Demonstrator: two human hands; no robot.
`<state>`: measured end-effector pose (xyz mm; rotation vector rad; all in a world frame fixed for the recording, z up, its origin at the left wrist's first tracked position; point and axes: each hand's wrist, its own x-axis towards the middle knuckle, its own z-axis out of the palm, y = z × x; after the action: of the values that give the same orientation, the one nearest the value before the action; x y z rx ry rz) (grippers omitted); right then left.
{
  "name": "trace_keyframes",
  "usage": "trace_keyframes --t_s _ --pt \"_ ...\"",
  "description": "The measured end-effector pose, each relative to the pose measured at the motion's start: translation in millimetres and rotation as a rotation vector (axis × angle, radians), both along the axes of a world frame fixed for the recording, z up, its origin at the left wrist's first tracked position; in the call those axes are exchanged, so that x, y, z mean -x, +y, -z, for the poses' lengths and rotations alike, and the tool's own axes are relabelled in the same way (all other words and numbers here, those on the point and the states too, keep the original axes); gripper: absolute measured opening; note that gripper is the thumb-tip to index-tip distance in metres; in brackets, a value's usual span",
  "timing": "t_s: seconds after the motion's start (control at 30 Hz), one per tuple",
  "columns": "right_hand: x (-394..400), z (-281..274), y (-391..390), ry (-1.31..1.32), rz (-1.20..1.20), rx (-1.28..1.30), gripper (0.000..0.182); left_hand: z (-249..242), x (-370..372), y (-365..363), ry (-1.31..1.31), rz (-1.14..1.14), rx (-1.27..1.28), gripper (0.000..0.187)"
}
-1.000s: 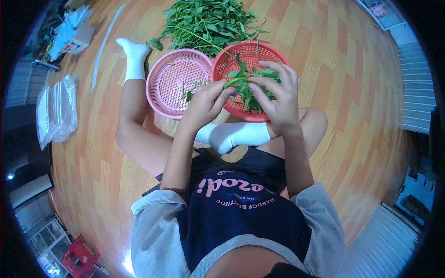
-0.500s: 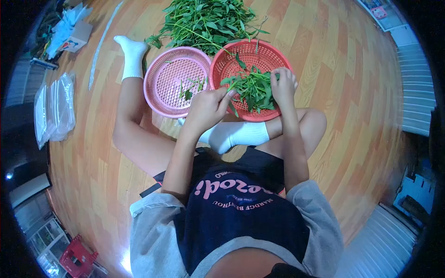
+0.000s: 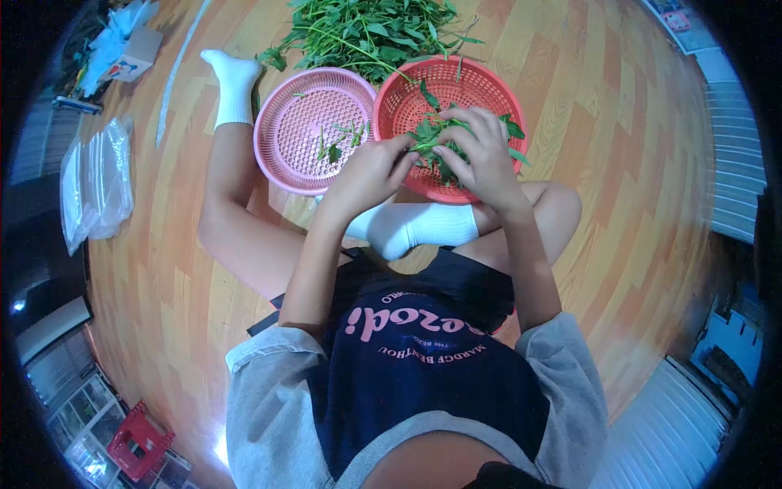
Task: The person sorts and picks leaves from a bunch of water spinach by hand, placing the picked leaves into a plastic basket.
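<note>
Pinches leafy greens in the left hand's narrow grip and curls the right hand over them, with unclear grip, above the red basket.

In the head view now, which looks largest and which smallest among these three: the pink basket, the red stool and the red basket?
1. Red basket
2. Pink basket, somewhat smaller
3. Red stool, clearly smallest in the picture; its real size is unsure.
</note>
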<state>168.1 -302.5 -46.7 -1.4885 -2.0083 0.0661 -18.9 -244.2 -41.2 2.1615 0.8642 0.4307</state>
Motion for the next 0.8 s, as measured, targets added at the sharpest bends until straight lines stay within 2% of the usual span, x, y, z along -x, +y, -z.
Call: trace_keyframes --t_s 0.03,0.07,0.1,0.17,0.27,0.4,0.47,0.53,0.6,0.67,0.7,0.73,0.8 --pt "-2.7 2.2 -1.3 0.03 0.008 0.039 0.014 -4.2 1.7 1.1 -0.026 -0.001 0.112 0.017" --pt "-4.1 3.5 -2.3 0.059 0.015 0.078 0.014 -4.5 3.1 1.5 -0.025 -0.002 0.113 0.017" --pt "-4.3 3.9 -3.3 0.061 0.014 0.08 0.014 -4.5 4.2 1.9 0.013 -0.006 0.099 0.018" --pt "-3.7 5.0 -5.6 0.227 -0.058 0.154 0.014 -1.9 4.4 1.5 0.053 -0.012 0.088 0.018" --pt "0.2 12.6 -4.9 0.303 -0.079 0.184 0.013 2.9 2.2 1.2 -0.03 0.003 -0.034 0.018" --pt "1.1 8.4 -6.6 0.189 -0.02 0.16 0.011 2.5 -0.5 -0.6 0.061 -0.014 -0.084 0.018" --pt "8.2 11.1 -5.2 0.051 0.135 0.106 0.009 5.4 -6.7 -3.9 0.109 -0.023 -0.107 0.017" --pt "12.7 27.9 0.3 0.03 0.216 0.092 0.008 14.6 -16.0 -6.8 0.169 -0.071 -0.243 0.018" --pt "4.7 55.3 7.9 0.008 0.296 0.076 0.008 14.1 -18.4 -10.0 0.189 -0.109 -0.255 0.018" --pt "-25.2 80.8 10.7 0.059 0.636 0.268 0.009 3.6 -13.1 -13.9 0.098 -0.114 -0.081 0.02" --pt "-31.2 74.1 9.1 -0.01 0.589 0.284 0.017 5.3 -11.0 -9.4 0.096 -0.124 -0.089 0.02" --pt "-29.4 72.1 9.8 -0.005 0.58 0.284 0.017 10.6 -5.8 -6.8 0.046 -0.115 -0.072 0.02" --pt "-25.9 61.2 4.8 0.208 0.302 0.166 0.028 24.6 4.9 -4.0 0.007 -0.097 -0.045 0.02"
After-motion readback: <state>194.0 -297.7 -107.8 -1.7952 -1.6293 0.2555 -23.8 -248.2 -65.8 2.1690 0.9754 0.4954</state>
